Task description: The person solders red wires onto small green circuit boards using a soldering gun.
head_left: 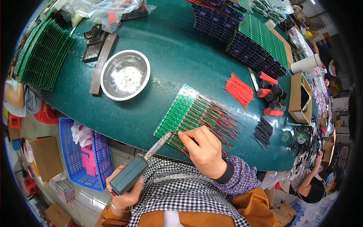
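Note:
My left hand [128,193] is closed around the dark green handle of a soldering iron [130,174]. The iron's metal barrel slants up to the near edge of a green circuit board panel [176,109] lying on the table. Rows of red and black wires [217,123] run from the panel toward the right. Close to the iron's tip, my right hand [204,151] pinches with thumb and forefinger at the board's near corner. A red wire seems to be in that pinch, though the fingers partly hide it. Right of the panel lie loose red wires [239,90] and loose black wires [263,131].
A white-rimmed metal bowl [145,62] stands left of the panel, beside a dark metal bar [103,64]. Stacked boards [261,41] rise at the back right, near a cardboard box [300,99] and bundled wires [273,96]. A blue basket [68,151] sits below the table's left edge.

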Demonstrator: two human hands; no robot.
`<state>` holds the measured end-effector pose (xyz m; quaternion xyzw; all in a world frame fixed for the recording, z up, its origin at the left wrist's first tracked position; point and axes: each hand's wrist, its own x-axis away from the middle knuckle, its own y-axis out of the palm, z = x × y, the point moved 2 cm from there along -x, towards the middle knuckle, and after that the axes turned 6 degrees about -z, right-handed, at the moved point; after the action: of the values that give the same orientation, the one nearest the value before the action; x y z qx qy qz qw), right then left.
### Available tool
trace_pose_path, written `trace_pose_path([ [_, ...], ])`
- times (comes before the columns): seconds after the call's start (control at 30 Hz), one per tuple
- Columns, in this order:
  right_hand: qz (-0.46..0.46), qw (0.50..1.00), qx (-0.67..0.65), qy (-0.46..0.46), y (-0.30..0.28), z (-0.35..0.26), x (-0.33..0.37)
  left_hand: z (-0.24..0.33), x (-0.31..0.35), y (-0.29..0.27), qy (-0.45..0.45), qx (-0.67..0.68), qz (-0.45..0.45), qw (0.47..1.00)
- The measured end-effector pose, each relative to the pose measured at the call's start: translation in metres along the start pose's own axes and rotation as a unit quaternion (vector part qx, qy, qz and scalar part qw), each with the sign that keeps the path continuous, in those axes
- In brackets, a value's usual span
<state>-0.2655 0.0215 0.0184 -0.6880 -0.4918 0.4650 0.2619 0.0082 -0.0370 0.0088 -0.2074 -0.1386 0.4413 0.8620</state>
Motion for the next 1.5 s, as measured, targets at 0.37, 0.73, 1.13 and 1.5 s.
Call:
trace_pose_path([
  [0.37, 0.002, 1.0, 0.004, 0.003, 0.0, -0.001, 0.0, 0.0, 0.003, -0.003, 0.018, 0.008, 0.024, 1.0],
  [0.73, 0.013, 1.0, -0.003, 0.011, 0.003, 0.0, 0.002, -0.005, 0.008, -0.002, 0.017, 0.005, 0.02, 1.0],
  [1.13, 0.022, 0.999, -0.024, -0.002, 0.004, -0.005, 0.005, -0.003, 0.012, -0.005, -0.018, 0.021, 0.034, 0.999],
  [1.5, 0.02, 1.0, -0.011, -0.001, 0.006, -0.006, 0.005, -0.009, 0.017, -0.002, -0.019, 0.01, 0.017, 1.0],
])
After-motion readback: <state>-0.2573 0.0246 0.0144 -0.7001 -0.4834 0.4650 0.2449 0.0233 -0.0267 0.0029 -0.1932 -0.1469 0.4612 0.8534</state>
